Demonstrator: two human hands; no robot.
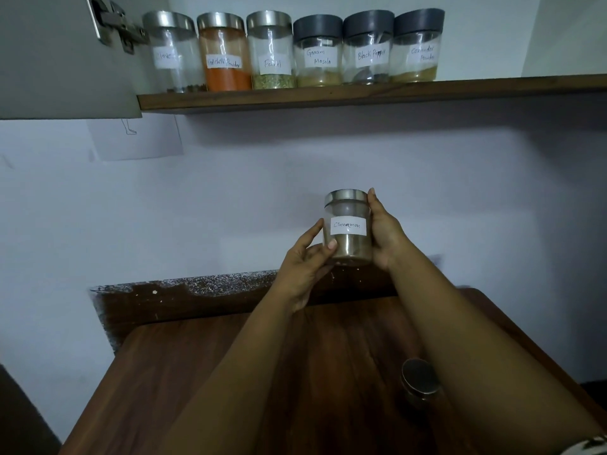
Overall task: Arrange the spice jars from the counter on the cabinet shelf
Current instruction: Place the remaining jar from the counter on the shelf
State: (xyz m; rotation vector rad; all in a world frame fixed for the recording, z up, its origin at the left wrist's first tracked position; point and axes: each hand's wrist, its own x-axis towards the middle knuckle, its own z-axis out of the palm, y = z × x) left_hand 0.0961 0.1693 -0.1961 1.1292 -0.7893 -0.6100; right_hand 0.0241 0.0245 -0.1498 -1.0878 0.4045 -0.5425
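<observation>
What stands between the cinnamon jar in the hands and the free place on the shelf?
Nothing visible does. Both hands, left and right, hold the cinnamon jar in open air below the shelf. The six jars stand in a row from the left end; the shelf to the right of the coriander jar looks free.

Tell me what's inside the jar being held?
The Cinnamon jar holds brownish powder, seen below its label. Label and fingers hide the exact fill level.
</observation>
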